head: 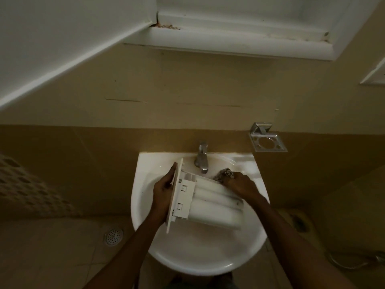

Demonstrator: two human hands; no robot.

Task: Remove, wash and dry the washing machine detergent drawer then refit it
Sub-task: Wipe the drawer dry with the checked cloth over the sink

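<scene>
The person is standing over a white ceramic wash basin (187, 249) fixed to a tan tiled wall and is holding a white plastic detergent drawer (210, 203) above the bowl. The drawer is lying tilted, with its flat front panel turned to the left and its rounded compartments running off to the right, under the spout of a chrome tap (201, 158) at the back of the basin. No running water is showing in the dim light.

The left hand (164, 190) is gripping the drawer's front panel, its fingers wrapping round the panel's edge and its palm lying against the outer face. The right hand (239, 184) is resting on the far upper edge of the drawer, its fingers curling round a dark speckled scrubbing pad (224, 175) and pressing it against the drawer's back corner, just beside the tap. Both forearms are reaching in from the bottom of the view.

A chrome wall-mounted holder (267, 140) is sitting on the wall to the right of the tap. A round metal floor drain (113, 236) is showing on the tiled floor to the left of the basin, and a pale perforated basket (25, 184) is standing at the left edge. A white-framed panel (229, 40) is hanging on the wall above.
</scene>
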